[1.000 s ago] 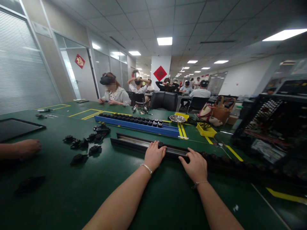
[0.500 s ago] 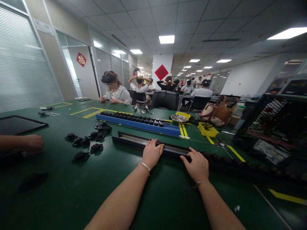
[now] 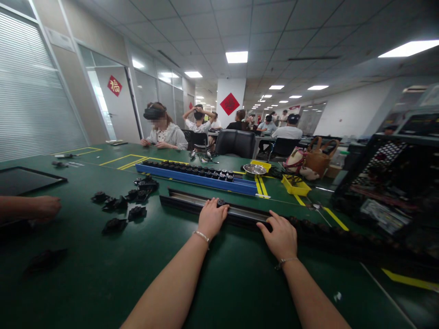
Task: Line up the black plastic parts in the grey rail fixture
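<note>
A long black channel rail [image 3: 185, 201] lies across the green table in front of me, its groove facing up. My left hand [image 3: 211, 219] closes its thumb and fingers about a small black part [image 3: 220, 202] seated in the groove. Farther right along the same rail, my right hand [image 3: 281, 234] grips the edge with thumb and fingers, partly hiding it. Beyond that hand, a row of dark parts [image 3: 325, 228] fills the rail, blurred in shadow. Loose black parts [image 3: 137, 212] lie in a cluster left of the rail.
Behind the rail stands a blue channel [image 3: 199, 179] holding rows of black pieces. A metal dish [image 3: 254, 169] and yellow bin [image 3: 295, 186] sit beyond it. At left are another person's hand [image 3: 48, 208] and a dark flat panel [image 3: 27, 180]. An open computer case [image 3: 387, 192] stands right.
My left hand has slid slightly left along the rail with the small black part. My right hand stays nearly where it was. The view has shifted a little.
</note>
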A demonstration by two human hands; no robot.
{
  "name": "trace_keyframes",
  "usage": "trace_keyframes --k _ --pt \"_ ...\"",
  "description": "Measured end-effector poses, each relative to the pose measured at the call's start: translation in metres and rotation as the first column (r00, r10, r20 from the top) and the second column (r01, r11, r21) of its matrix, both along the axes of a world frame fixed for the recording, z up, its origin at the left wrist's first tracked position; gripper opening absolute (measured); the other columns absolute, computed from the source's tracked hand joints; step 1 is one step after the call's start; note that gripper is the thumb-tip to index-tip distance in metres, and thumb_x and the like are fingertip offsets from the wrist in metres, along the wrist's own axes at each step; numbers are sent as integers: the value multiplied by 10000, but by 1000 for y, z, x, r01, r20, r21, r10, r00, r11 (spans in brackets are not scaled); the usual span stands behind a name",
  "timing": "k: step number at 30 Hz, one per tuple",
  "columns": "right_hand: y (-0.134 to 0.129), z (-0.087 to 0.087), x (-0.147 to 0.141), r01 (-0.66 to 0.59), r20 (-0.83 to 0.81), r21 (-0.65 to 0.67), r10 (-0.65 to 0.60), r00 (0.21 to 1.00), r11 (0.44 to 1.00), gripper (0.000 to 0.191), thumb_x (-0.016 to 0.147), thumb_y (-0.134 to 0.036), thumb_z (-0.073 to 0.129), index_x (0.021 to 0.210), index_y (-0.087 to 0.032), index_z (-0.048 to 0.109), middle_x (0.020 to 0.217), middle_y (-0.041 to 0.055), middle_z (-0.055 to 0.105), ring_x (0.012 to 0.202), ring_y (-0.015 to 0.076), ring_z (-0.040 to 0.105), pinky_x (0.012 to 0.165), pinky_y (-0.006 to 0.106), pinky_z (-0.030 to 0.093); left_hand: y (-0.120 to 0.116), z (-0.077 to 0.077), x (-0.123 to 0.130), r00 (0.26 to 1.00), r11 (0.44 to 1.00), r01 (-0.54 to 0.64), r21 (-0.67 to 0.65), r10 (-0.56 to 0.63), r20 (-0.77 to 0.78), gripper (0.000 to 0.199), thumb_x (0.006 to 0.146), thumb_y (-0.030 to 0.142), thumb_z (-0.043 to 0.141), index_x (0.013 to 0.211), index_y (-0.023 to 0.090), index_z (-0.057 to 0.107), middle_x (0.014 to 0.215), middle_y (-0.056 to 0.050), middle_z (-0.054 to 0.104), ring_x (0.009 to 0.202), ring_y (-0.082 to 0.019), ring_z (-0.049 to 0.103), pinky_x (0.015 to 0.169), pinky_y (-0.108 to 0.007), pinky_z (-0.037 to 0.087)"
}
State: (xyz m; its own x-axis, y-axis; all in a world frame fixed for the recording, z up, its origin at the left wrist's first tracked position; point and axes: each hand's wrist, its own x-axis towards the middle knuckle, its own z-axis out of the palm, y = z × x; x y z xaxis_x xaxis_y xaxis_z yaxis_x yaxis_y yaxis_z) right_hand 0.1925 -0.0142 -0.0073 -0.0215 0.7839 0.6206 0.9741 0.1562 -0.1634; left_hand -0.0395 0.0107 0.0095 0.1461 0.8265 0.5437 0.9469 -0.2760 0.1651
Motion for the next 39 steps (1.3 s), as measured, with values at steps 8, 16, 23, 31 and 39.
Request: trace_keyframes --k 8,16,23,31,39 --pt "-2 2 -2 6 -21 -30 -7 1000 1000 306 809 -494 486 750 -219 607 1210 66 599 1062 255 511 843 403 361 0 4 -11 999 999 -49 -14 49 14 296 893 320 432 1055 306 680 1215 -62 607 1175 -216 512 1028 -386 351" --pt "-1 2 -1 -2 -20 -33 1 1000 999 318 811 -501 476 746 -218 606 1209 71 598 1053 257 511 839 403 354 3 3 -22 993 993 -117 28 116 33 310 876 307 428 1025 297 700 1169 -67 635 1133 -222 544 1010 -381 369" --pt "-1 0 -1 -3 -21 -39 2 1000 999 311 808 -497 483 750 -217 605 1218 70 592 1060 250 508 856 399 352 0 4 -20 989 989 -144 31 142 48 291 862 343 446 979 324 712 1180 -48 631 1142 -229 534 1020 -412 346" --pt "-1 1 -2 2 -20 -33 -3 1000 999 308 808 -495 485 751 -217 606 1215 74 595 1064 258 503 861 407 349 1 1 -22 980 980 -192 53 189 66 305 862 328 438 981 305 718 1164 -69 638 1122 -235 548 1011 -397 348" --pt "0 0 0 -12 -25 -22 11 1000 1000 322 806 -505 477 740 -216 604 1206 81 599 1054 261 508 858 410 353 2 0 -26 970 971 -231 52 226 94 309 855 309 435 980 309 717 1163 -69 637 1118 -242 545 1015 -421 332"
